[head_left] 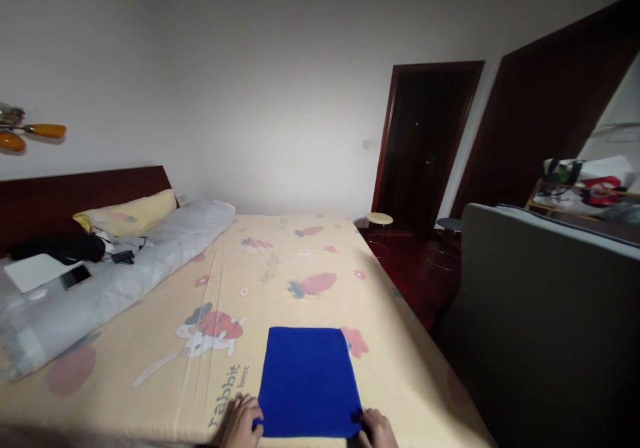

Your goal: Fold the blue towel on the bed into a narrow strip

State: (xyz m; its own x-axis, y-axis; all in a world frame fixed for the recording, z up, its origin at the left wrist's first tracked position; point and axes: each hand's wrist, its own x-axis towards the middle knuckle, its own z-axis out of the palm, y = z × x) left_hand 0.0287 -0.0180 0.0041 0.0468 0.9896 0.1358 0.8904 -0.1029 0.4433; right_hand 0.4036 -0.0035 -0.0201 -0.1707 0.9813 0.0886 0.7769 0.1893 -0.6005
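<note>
A blue cloth (307, 378), folded into a flat rectangle, lies on the yellow cartoon-print bed sheet (280, 268) near the bed's front edge. My left hand (241, 423) pinches the cloth's near left corner. My right hand (377, 428) pinches its near right corner. Both hands sit at the bottom edge of the view, partly cut off.
A long grey pillow (115, 275) and a yellow pillow (130, 213) lie at the dark headboard on the left, with a phone (76, 276), a white tablet (35, 271) and black items. A grey upholstered piece (545, 315) stands right of the bed. Stools (379, 219) stand by a dark doorway (425, 141).
</note>
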